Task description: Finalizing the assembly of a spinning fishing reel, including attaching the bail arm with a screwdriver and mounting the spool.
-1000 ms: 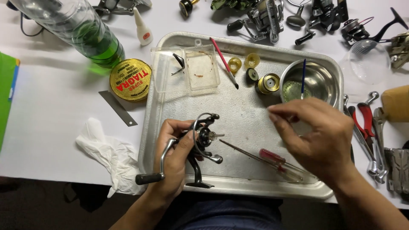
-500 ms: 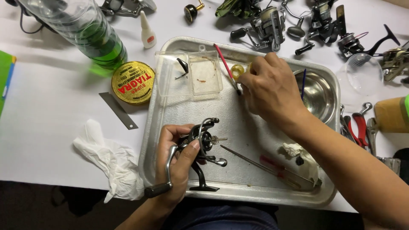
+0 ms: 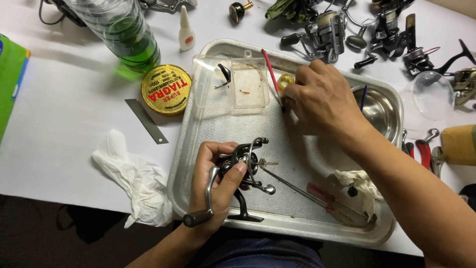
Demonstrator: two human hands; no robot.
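Observation:
My left hand (image 3: pixel 214 181) grips a black spinning fishing reel (image 3: pixel 246 168) over the near part of a metal tray (image 3: pixel 191 131), its crank handle hanging toward me. My right hand (image 3: pixel 322 101) reaches to the tray's far side, fingers curled down by a small yellow ring-shaped part (image 3: pixel 285 79) and the tip of a red-handled tool (image 3: pixel 270 69). Whether the fingers pinch anything is hidden. A red-handled screwdriver (image 3: pixel 317 196) lies on the tray by the reel. A crumpled tissue (image 3: pixel 359 186) lies under my right forearm.
A clear plastic box (image 3: pixel 238 84) sits in the tray's far left corner and a steel bowl (image 3: pixel 379 109) at its right. A gold round tin (image 3: pixel 166 89), green bottle (image 3: pixel 126 34), glue tube (image 3: pixel 186 27), metal strip (image 3: pixel 146 120) and white tissue (image 3: pixel 136 181) lie left; several reels (image 3: pixel 327 30) and pliers (image 3: pixel 421 149) lie behind and right.
My right hand moved from the tray's near right, above the screwdriver, up to the far side by the small yellow parts. The left hand kept hold of the reel.

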